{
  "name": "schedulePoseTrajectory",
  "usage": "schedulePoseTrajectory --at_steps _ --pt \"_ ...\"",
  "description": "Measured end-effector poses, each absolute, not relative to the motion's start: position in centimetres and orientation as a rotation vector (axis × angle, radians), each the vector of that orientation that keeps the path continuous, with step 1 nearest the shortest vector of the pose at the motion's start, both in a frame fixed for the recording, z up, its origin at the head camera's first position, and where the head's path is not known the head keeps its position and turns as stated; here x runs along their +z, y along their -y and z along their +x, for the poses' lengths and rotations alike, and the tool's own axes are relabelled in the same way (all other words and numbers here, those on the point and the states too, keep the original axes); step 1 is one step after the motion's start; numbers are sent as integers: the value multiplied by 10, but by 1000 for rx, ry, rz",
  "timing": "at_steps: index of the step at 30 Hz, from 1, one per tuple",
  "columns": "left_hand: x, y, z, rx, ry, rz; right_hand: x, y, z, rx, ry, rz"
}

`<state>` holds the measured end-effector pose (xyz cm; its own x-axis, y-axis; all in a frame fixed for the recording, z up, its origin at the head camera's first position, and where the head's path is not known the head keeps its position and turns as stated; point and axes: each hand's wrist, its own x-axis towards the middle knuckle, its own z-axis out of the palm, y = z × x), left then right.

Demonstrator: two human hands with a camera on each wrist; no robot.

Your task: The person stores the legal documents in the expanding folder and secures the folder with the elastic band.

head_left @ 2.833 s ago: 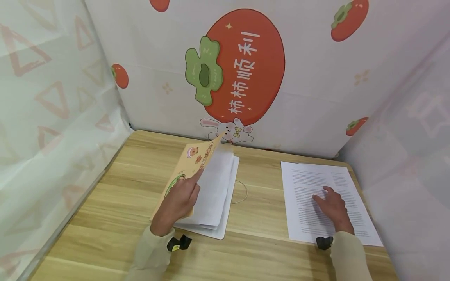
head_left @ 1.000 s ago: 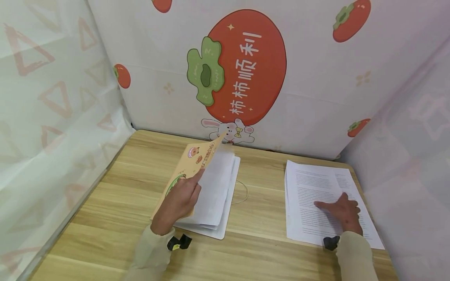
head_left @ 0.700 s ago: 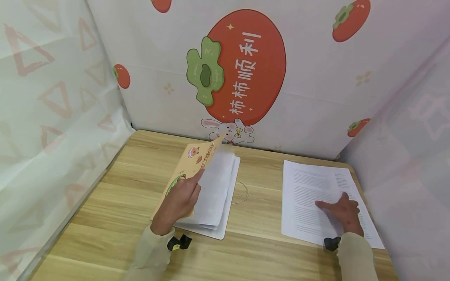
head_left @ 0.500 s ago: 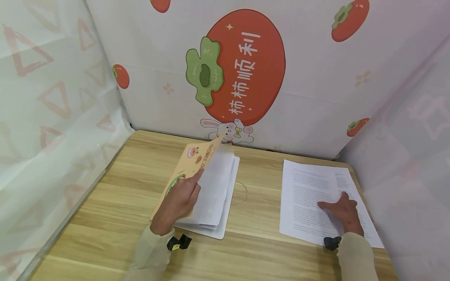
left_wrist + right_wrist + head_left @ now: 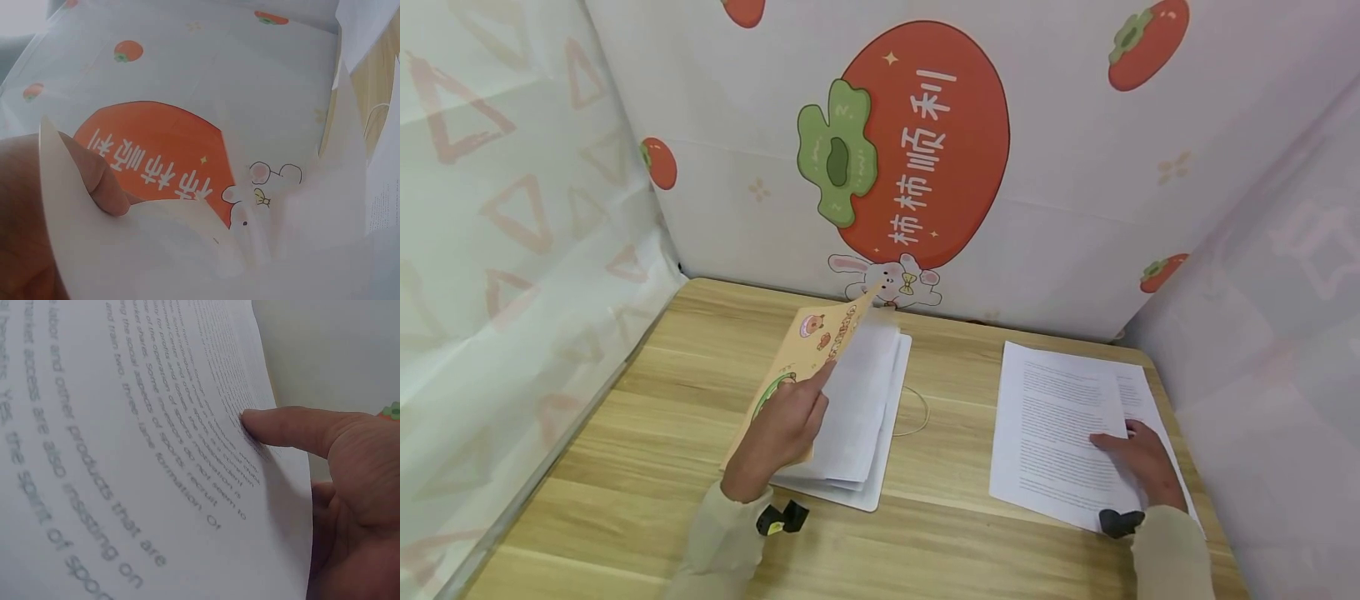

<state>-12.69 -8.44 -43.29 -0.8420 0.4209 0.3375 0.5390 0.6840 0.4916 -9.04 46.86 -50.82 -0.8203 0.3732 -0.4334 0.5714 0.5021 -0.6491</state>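
Note:
My left hand (image 5: 778,437) holds up the yellow cartoon-printed cover (image 5: 808,337) of a folder, which stands half open. White sheets or pockets (image 5: 859,400) show inside it. In the left wrist view the thumb (image 5: 106,184) bends over the edge of the pale cover. Over on the right, my right hand (image 5: 1142,462) pinches the right edge of a printed sheet (image 5: 1060,417). Its thumb (image 5: 281,428) lies on the text side, and the other fingers are partly hidden behind the paper. Another printed sheet (image 5: 1142,396) lies beneath, mostly covered.
Both papers and folder are on a wood-grain table (image 5: 951,467). A thin cord loop (image 5: 923,408) sticks out at the folder's right side. Patterned wall sheets (image 5: 1060,167) enclose the table at the back and both sides.
My right hand has shifted right and now pinches the top sheet's edge, where it earlier lay over the page. The top sheet has slid left, baring the sheet below. The left hand stays put.

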Motion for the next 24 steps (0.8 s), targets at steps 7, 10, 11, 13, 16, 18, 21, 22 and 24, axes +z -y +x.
schedulePoseTrajectory --at_steps 7,10,11,13,16,18,21,22,24 --pt "-433 85 -128 -905 2682 -797 -508 -469 -87 -1204 -2493 794" --pt "-432 85 -128 -921 2673 -804 -510 -469 -87 -1213 -2495 796" --pt "-432 85 -128 -923 2675 -802 -511 -469 -87 -1223 -2493 791" --pt "-432 85 -128 -928 2678 -802 -511 -469 -86 -1244 -2495 779" --pt "-432 85 -128 -924 2684 -803 -511 -468 -84 -1268 -2499 767" --pt "-432 85 -128 -924 2683 -806 -511 -468 -83 -1275 -2499 779" --pt "-431 85 -127 -927 2686 -805 -511 -467 -81 -1298 -2493 798" --pt "-431 85 -127 -925 2688 -805 -511 -467 -80 -1306 -2490 804" --pt "-432 85 -127 -914 2695 -801 -510 -465 -79 -1324 -2485 814"
